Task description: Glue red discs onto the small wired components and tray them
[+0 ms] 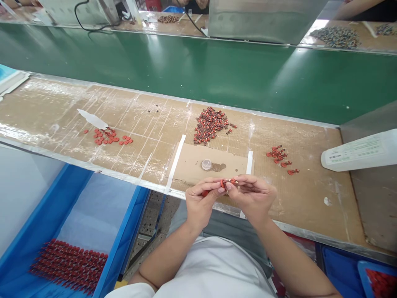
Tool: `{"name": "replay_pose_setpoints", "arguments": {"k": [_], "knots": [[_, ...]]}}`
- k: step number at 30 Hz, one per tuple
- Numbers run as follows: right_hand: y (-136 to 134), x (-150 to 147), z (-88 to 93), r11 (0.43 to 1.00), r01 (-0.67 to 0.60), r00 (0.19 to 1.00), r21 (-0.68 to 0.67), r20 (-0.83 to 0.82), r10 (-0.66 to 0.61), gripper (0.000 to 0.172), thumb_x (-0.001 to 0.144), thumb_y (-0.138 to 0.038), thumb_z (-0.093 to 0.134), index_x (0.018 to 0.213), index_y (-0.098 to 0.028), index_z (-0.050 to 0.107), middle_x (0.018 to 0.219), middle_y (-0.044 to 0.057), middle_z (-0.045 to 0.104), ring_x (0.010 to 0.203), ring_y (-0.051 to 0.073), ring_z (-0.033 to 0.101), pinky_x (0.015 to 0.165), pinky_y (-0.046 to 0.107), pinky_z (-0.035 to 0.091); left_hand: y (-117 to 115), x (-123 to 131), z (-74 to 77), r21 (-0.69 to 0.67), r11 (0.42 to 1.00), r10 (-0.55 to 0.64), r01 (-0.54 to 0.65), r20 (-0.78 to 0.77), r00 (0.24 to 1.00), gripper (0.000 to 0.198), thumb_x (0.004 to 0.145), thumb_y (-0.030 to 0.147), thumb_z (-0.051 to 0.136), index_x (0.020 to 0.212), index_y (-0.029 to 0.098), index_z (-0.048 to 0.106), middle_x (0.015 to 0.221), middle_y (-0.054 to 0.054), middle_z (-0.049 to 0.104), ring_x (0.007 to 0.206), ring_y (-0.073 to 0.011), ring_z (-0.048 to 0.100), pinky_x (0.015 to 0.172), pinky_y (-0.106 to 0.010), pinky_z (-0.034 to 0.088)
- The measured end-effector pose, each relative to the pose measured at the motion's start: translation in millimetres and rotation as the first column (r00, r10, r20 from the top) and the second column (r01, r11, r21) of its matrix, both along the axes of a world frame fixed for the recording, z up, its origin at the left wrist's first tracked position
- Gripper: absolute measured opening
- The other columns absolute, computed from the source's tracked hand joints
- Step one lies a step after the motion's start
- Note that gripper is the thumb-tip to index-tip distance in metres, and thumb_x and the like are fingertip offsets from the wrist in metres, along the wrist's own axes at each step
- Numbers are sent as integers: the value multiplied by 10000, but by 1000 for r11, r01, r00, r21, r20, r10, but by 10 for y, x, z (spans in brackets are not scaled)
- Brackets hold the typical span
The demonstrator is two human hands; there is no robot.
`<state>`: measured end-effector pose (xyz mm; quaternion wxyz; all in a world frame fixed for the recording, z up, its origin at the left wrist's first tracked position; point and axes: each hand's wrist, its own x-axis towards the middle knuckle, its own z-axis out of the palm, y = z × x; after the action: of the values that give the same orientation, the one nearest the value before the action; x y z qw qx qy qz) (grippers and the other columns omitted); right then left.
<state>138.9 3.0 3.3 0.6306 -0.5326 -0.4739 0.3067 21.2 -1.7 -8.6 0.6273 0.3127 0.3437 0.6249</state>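
Note:
Above the table's front edge, my left hand (201,196) pinches a round red base (222,183), and another bit of red shows between its fingers. My right hand (252,194) grips a small dark-and-red figurine (232,181) that meets the base. Just beyond the hands, a small round cup (206,164) stands on a taped cardboard sheet (189,159), beside a wet brown smear. Behind it lies a pile of small red-and-dark figurines (211,124). Several figurines on red bases (279,154) stand to the right. Loose red discs (105,136) are scattered at the left.
A white plastic bottle (359,151) lies at the right by a metal panel. The green conveyor belt (198,70) runs behind the table. At lower left, a blue bin (124,231) holds rows of red-based pieces (71,265). A white strip (92,119) lies near the discs.

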Motion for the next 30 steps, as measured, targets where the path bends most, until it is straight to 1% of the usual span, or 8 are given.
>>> {"name": "replay_pose_setpoints", "arguments": {"k": [4, 11, 18, 22, 25, 30], "knots": [[-2, 1, 9, 999, 11, 1000, -51, -14, -12, 154, 639, -168, 798, 762, -197, 710, 669, 21, 736, 540, 140, 686, 490, 191, 569, 4, -9, -1, -15, 1000, -13, 13, -1, 1000, 192, 725, 93, 770, 812, 262, 788, 931, -22, 752, 887, -159, 713, 771, -255, 609], [-4, 3, 26, 997, -17, 998, -77, -69, 12, 154, 624, -137, 786, 741, -201, 708, 626, 7, 720, 515, 126, 673, 475, 171, 548, 8, -11, 13, 8, 1000, -2, 2, -31, 1000, 197, 720, 91, 774, 806, 268, 791, 916, -19, 761, 877, -158, 717, 788, -258, 605], [-12, 20, 15, 994, -22, 997, -104, -70, 14, 141, 628, -158, 795, 734, -198, 712, 605, 4, 711, 504, 122, 664, 467, 168, 543, 3, -17, -6, 23, 1000, -7, 8, -42, 999, 207, 721, 80, 770, 812, 264, 790, 917, -23, 761, 883, -160, 716, 790, -263, 605], [-46, 16, -12, 992, -14, 994, -124, -106, 1, 167, 643, -188, 817, 783, -198, 726, 675, 22, 739, 557, 139, 691, 516, 197, 581, 1, 7, -9, 5, 1000, 1, -1, -41, 999, 193, 717, 93, 777, 809, 262, 790, 917, -27, 757, 881, -159, 710, 787, -268, 607], [-61, -13, -35, 989, -19, 984, -145, -176, -7, 191, 669, -216, 823, 839, -202, 736, 748, 34, 760, 614, 158, 715, 571, 236, 615, -3, 38, -3, -39, 999, 10, -10, 0, 1000, 173, 725, 122, 778, 831, 258, 788, 934, -31, 750, 897, -170, 705, 768, -283, 616], [-64, -50, -55, 986, -11, 971, -164, -236, -28, 210, 676, -232, 834, 864, -206, 743, 780, 33, 766, 651, 162, 725, 600, 247, 628, -1, 58, 0, -113, 994, 1, 5, 49, 999, 159, 705, 165, 804, 847, 235, 786, 941, -47, 750, 899, -179, 707, 781, -292, 611]]}}
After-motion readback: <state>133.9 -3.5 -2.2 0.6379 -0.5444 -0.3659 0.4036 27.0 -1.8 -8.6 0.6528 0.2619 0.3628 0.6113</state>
